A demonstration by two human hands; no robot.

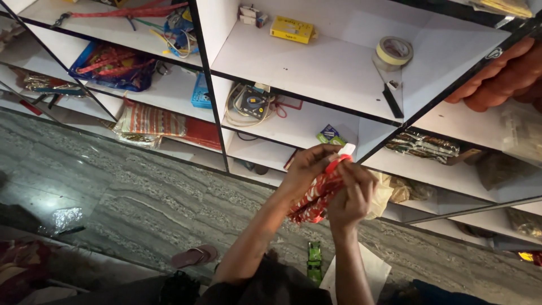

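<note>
Both hands up front, raised together over the floor (141,197). Left hand (307,166) grips a bunched red-white cloth (316,197). Right hand (350,197) pinches its top edge, where a red-white strip (340,157) sticks out between the fingers. Below the hands: green toy (314,260), sandal (195,257). Beyond the hands: white shelves (316,68), tape roll (393,52), yellow box (291,29).

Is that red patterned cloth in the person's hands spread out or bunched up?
Bunched up: the red patterned cloth hangs gathered between the left hand and right hand.
</note>
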